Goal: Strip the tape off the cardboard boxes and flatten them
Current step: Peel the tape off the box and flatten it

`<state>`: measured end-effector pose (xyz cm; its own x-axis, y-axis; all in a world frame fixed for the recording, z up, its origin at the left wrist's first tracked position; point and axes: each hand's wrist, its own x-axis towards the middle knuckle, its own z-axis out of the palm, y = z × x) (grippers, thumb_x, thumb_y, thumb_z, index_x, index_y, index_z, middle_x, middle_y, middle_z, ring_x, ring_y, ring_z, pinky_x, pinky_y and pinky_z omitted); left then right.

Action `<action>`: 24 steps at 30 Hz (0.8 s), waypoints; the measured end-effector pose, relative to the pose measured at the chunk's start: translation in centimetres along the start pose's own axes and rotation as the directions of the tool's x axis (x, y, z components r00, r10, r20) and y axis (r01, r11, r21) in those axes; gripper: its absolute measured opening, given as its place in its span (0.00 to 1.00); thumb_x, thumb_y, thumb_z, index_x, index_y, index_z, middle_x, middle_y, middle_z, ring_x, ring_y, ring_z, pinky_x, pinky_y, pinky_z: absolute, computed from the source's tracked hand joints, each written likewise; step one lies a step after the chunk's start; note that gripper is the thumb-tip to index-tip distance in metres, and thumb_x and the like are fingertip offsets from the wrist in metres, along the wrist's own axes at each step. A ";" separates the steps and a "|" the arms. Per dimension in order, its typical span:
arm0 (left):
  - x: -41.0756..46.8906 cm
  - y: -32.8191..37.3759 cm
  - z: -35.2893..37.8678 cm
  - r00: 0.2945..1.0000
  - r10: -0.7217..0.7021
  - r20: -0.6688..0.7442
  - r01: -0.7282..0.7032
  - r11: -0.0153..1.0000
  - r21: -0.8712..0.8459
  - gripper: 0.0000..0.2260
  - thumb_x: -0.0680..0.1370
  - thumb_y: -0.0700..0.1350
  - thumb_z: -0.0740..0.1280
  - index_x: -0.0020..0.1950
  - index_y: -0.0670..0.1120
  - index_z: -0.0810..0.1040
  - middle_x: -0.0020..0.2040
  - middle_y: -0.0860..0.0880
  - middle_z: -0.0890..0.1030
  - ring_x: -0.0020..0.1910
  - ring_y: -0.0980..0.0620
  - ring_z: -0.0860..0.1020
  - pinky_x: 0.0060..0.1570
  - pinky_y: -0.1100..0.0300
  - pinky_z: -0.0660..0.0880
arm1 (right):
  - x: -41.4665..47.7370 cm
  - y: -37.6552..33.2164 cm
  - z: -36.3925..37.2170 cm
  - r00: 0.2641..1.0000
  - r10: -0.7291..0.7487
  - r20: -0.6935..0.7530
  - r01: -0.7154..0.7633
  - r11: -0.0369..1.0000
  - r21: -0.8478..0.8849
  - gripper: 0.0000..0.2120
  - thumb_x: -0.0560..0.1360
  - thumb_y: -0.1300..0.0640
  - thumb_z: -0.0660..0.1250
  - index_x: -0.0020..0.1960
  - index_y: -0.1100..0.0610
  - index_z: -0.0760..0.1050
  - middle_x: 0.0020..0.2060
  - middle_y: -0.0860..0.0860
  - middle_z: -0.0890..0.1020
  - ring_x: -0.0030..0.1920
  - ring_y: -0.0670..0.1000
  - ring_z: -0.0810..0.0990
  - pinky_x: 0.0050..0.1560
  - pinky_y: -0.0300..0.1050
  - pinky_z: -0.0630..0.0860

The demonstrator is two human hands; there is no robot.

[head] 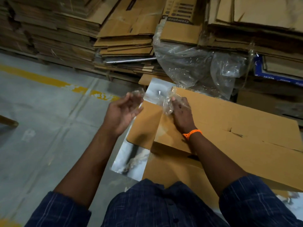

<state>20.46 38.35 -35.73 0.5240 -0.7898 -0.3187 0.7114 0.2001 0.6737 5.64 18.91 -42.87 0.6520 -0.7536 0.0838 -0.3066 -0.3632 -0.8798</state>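
Dark sleeves [255, 202] nearest; my right hand [181, 112] grips crumpled clear tape [168, 104] on the cardboard box [229, 128], left hand [123, 112] pinches its left end beside the box.

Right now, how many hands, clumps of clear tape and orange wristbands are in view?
Hands: 2, left hand, right hand
Clear tape clumps: 2, left clump, right clump
Orange wristbands: 1, wristband
Total: 5
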 end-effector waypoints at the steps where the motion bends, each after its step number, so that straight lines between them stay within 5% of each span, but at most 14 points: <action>1: 1.0 1.0 0.8 0.999 0.054 -0.001 -0.054 0.998 0.028 0.09 0.80 0.45 0.62 0.46 0.48 0.81 0.52 0.49 0.85 0.59 0.50 0.80 0.61 0.51 0.75 | -0.1 -0.2 -0.3 0.996 0.090 0.018 -0.091 0.992 0.086 0.24 0.83 0.37 0.54 0.51 0.50 0.83 0.52 0.51 0.82 0.53 0.40 0.78 0.61 0.45 0.71; 3: 3.4 3.1 2.5 0.986 0.169 -0.008 -0.167 0.979 0.119 0.06 0.82 0.43 0.61 0.52 0.48 0.78 0.50 0.51 0.84 0.56 0.54 0.81 0.59 0.55 0.74 | 0.7 -0.7 -1.2 0.969 0.241 0.043 -0.242 0.911 0.333 0.29 0.82 0.34 0.54 0.57 0.55 0.83 0.51 0.52 0.85 0.51 0.46 0.81 0.60 0.47 0.74; 6: 6.7 5.0 5.1 0.959 0.278 0.052 -0.278 0.891 0.358 0.04 0.82 0.43 0.64 0.50 0.51 0.76 0.51 0.51 0.83 0.55 0.56 0.80 0.59 0.55 0.71 | 1.9 -1.1 -2.9 0.942 0.289 0.168 -0.330 0.723 0.607 0.21 0.82 0.47 0.63 0.68 0.61 0.75 0.55 0.57 0.82 0.50 0.52 0.79 0.54 0.45 0.77; 7: 7.5 5.3 6.0 0.954 0.288 0.088 -0.298 0.857 0.421 0.04 0.82 0.43 0.65 0.49 0.52 0.75 0.53 0.51 0.82 0.57 0.55 0.79 0.61 0.54 0.71 | 2.2 -1.2 -3.3 0.947 0.261 0.187 -0.321 0.791 0.520 0.22 0.80 0.51 0.68 0.71 0.60 0.72 0.58 0.57 0.79 0.50 0.51 0.79 0.52 0.41 0.78; 9: 9.0 5.5 7.8 0.943 0.300 0.143 -0.330 0.805 0.493 0.06 0.82 0.40 0.65 0.50 0.51 0.75 0.55 0.51 0.81 0.54 0.58 0.79 0.55 0.60 0.75 | 2.7 -1.0 -3.7 0.979 0.158 0.129 -0.167 0.984 0.065 0.31 0.75 0.54 0.75 0.74 0.53 0.68 0.63 0.53 0.73 0.52 0.48 0.78 0.51 0.31 0.75; 11: 10.6 5.4 8.9 0.925 0.338 0.174 -0.377 0.761 0.528 0.06 0.82 0.38 0.66 0.53 0.49 0.74 0.54 0.50 0.79 0.52 0.59 0.78 0.47 0.68 0.77 | 4.1 -0.4 -3.4 1.000 -0.024 -0.001 0.022 0.953 -0.303 0.38 0.69 0.47 0.76 0.75 0.51 0.65 0.65 0.53 0.70 0.60 0.50 0.74 0.60 0.36 0.71; 13: 12.3 5.4 9.2 0.911 0.359 0.201 -0.409 0.742 0.532 0.07 0.79 0.40 0.69 0.55 0.48 0.75 0.56 0.48 0.78 0.56 0.54 0.77 0.50 0.66 0.77 | 6.1 -0.3 -3.0 0.996 -0.094 0.000 0.084 0.893 -0.443 0.41 0.68 0.41 0.74 0.75 0.55 0.65 0.67 0.57 0.71 0.68 0.56 0.69 0.68 0.47 0.69; 15: 13.4 5.5 9.0 0.905 0.378 0.195 -0.422 0.742 0.521 0.11 0.76 0.41 0.71 0.57 0.49 0.76 0.61 0.47 0.79 0.59 0.51 0.77 0.55 0.61 0.77 | 8.4 -0.5 -2.8 0.995 -0.040 0.091 0.082 0.853 -0.515 0.36 0.71 0.43 0.74 0.72 0.59 0.69 0.66 0.60 0.75 0.67 0.60 0.71 0.68 0.51 0.69; 18: 14.3 5.5 8.2 0.895 0.412 0.173 -0.434 0.705 0.561 0.10 0.77 0.40 0.70 0.57 0.49 0.77 0.60 0.49 0.80 0.58 0.56 0.78 0.56 0.60 0.77 | 11.5 -1.1 -2.7 0.976 0.025 0.214 0.109 0.800 -0.590 0.14 0.79 0.50 0.68 0.54 0.61 0.82 0.50 0.61 0.83 0.53 0.62 0.80 0.49 0.50 0.73; 21: 14.5 5.0 6.6 0.902 0.418 0.105 -0.389 0.687 0.613 0.04 0.79 0.44 0.70 0.53 0.50 0.78 0.52 0.54 0.83 0.51 0.60 0.80 0.56 0.59 0.77 | 14.1 -0.9 -2.8 0.977 0.119 0.177 0.012 0.798 -0.602 0.14 0.81 0.58 0.63 0.43 0.66 0.80 0.42 0.65 0.83 0.44 0.63 0.81 0.43 0.52 0.73; 24: 14.0 3.1 4.4 0.955 0.293 -0.041 -0.198 0.735 0.648 0.08 0.83 0.49 0.66 0.46 0.52 0.81 0.42 0.57 0.84 0.45 0.61 0.79 0.51 0.60 0.74 | 15.3 -1.3 -2.3 0.901 0.427 0.071 -0.414 0.898 -0.150 0.16 0.83 0.64 0.54 0.39 0.61 0.72 0.29 0.62 0.76 0.28 0.54 0.74 0.28 0.43 0.73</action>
<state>27.95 25.38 -35.18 0.7284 -0.6718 -0.1346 0.1161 -0.0725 0.9906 14.41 6.63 -39.37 0.5057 -0.7958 -0.3332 -0.6489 -0.0964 -0.7547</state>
